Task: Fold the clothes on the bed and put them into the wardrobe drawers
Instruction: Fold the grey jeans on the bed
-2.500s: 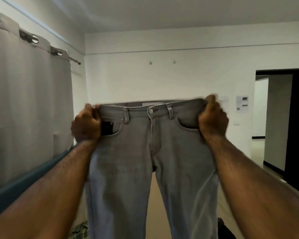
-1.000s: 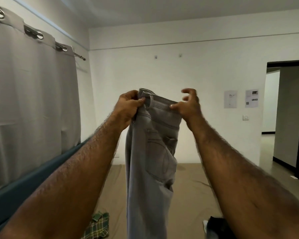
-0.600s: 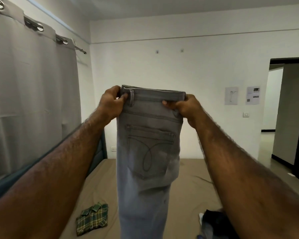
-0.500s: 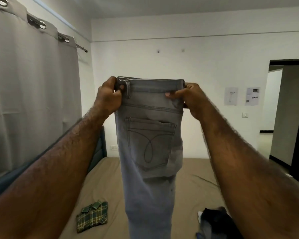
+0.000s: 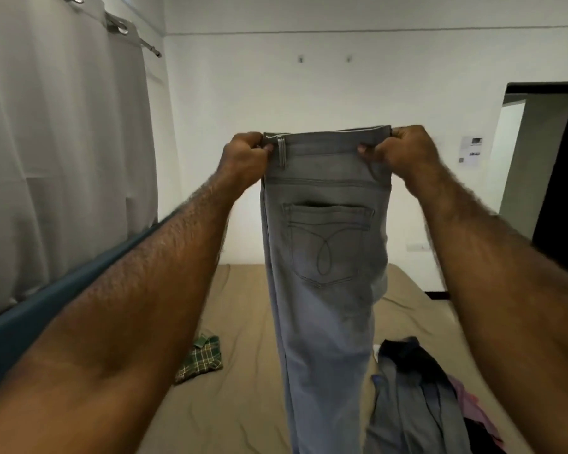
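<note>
Grey curtain (image 5: 56, 152) hangs on a rod with metal eyelets, filling the left side. White back wall (image 5: 309, 93) runs right of the curtain, with two small hooks (image 5: 301, 59) high up. Further right on that wall, a paper notice (image 5: 472, 152), a small switch beside it. A white socket plate (image 5: 415, 247) sits low on the wall. Dark open doorway (image 5: 551, 158) at far right from the curtain. Teal rail (image 5: 46, 306) runs below the curtain's hem.
</note>
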{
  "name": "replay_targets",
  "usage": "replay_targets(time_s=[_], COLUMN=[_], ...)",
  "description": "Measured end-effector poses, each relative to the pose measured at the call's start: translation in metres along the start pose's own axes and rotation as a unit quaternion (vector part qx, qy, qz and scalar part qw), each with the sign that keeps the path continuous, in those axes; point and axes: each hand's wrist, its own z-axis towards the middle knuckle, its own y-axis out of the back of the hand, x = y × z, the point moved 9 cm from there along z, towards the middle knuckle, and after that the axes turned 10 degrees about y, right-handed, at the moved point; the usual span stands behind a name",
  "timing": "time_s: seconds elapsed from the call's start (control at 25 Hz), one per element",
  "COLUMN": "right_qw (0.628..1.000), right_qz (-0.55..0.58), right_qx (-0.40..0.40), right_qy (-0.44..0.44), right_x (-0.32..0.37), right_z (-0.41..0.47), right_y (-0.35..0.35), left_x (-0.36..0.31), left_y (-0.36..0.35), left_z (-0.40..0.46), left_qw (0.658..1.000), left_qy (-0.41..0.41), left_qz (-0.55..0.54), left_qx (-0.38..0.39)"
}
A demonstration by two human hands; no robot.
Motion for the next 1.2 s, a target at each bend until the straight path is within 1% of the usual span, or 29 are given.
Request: replay_targets(time_s=[0.08, 0.12, 0.16, 0.2, 0.24, 0.28, 0.32, 0.36, 0.4, 0.44, 0.48, 0.52, 0.56, 0.6, 0.64, 0.68, 0.72, 0.76, 0.8, 0.88, 0.92, 0.96, 1.08, 1.16, 1.2], right_qw=[0.999, 0.999, 0.996, 0.989, 0.980, 0.977, 0.985, 0.985, 0.971, 0.967, 0.974, 0.980, 0.984, 0.987, 0.983, 0.977, 0.975, 0.979, 0.986, 0.992, 0.992, 0.992, 0.993, 0.991, 0.989], right_qz=[0.024, 0.042, 0.079, 0.144, 0.196, 0.201, 0.108, -0.064, -0.206, -0.254, -0.220, -0.171, -0.153, -0.156, -0.171, -0.163, -0.127, -0.069, -0.010, 0.059, 0.079, 0.089, 0.084, 0.088, 0.098], right_qx=[-0.015, -0.027, -0.029, -0.014, 0.025, 0.067, 0.110, 0.134, 0.095, 0.023, -0.032, -0.068, -0.060, -0.014, 0.060, 0.125, 0.158, 0.159, 0.135, 0.081, 0.069, 0.064, 0.083, 0.105, 0.113], right_qy=[-0.019, -0.013, 0.010, 0.030, 0.019, -0.017, -0.075, -0.092, -0.080, -0.020, 0.036, 0.074, 0.068, 0.034, -0.009, -0.054, -0.090, -0.103, -0.100, -0.074, -0.067, -0.058, -0.020, -0.002, 0.001], right_x=[0.009, 0.012, 0.018, 0.026, 0.027, 0.024, 0.010, -0.007, -0.016, -0.012, -0.006, -0.001, -0.001, -0.007, -0.015, -0.019, -0.021, -0.016, -0.011, 0.002, 0.008, 0.015, 0.031, 0.032, 0.028], right_z=[-0.014, -0.018, -0.022, -0.026, -0.031, -0.034, -0.044, -0.045, -0.044, -0.045, -0.052, -0.052, -0.050, -0.042, -0.037, -0.039, -0.044, -0.046, -0.045, -0.039, -0.038, -0.037, -0.035, -0.039, -0.040], right_y=[0.013, 0.021, 0.027, 0.029, 0.023, 0.013, 0.000, -0.008, -0.008, -0.007, -0.008, -0.006, -0.004, -0.004, -0.008, -0.009, -0.009, -0.009, -0.006, 0.001, 0.004, 0.008, 0.021, 0.022, 0.020], left_x=[-0.013, -0.022, -0.029, -0.035, -0.037, -0.030, -0.012, 0.010, 0.027, 0.031, 0.031, 0.027, 0.027, 0.029, 0.033, 0.037, 0.042, 0.039, 0.032, 0.013, 0.006, -0.001, -0.018, -0.024, -0.025], left_y=[0.002, 0.003, 0.005, 0.005, 0.001, -0.004, -0.011, -0.018, -0.020, -0.014, -0.007, -0.002, 0.000, 0.000, -0.005, -0.009, -0.013, -0.010, -0.005, 0.007, 0.009, 0.009, 0.012, 0.014, 0.012], left_z=[-0.019, -0.027, -0.035, -0.040, -0.048, -0.048, -0.051, -0.051, -0.047, -0.047, -0.053, -0.056, -0.053, -0.045, -0.037, -0.036, -0.037, -0.038, -0.034, -0.027, -0.026, -0.028, -0.034, -0.043, -0.046], left_qw=[1.000, 0.999, 0.994, 0.980, 0.962, 0.959, 0.971, 0.980, 0.979, 0.982, 0.991, 0.995, 0.995, 0.997, 0.997, 0.992, 0.983, 0.978, 0.980, 0.991, 0.993, 0.994, 0.986, 0.974, 0.967], left_qy=[-0.003, -0.017, -0.043, -0.062, -0.051, -0.019, 0.024, 0.047, 0.044, 0.033, 0.015, -0.007, -0.016, -0.002, 0.022, 0.058, 0.095, 0.113, 0.112, 0.083, 0.069, 0.052, -0.043, -0.114, -0.134], left_qz=[-0.010, -0.034, -0.078, -0.147, -0.193, -0.175, -0.082, 0.065, 0.170, 0.184, 0.120, 0.046, 0.021, 0.030, 0.070, 0.092, 0.079, 0.038, 0.000, -0.016, -0.009, -0.008, -0.040, -0.065, -0.078], left_qx=[0.017, 0.031, 0.065, 0.122, 0.189, 0.222, 0.222, 0.182, 0.103, 0.009, -0.060, -0.093, -0.096, -0.066, -0.006, 0.071, 0.139, 0.171, 0.164, 0.107, 0.094, 0.097, 0.153, 0.186, 0.201])
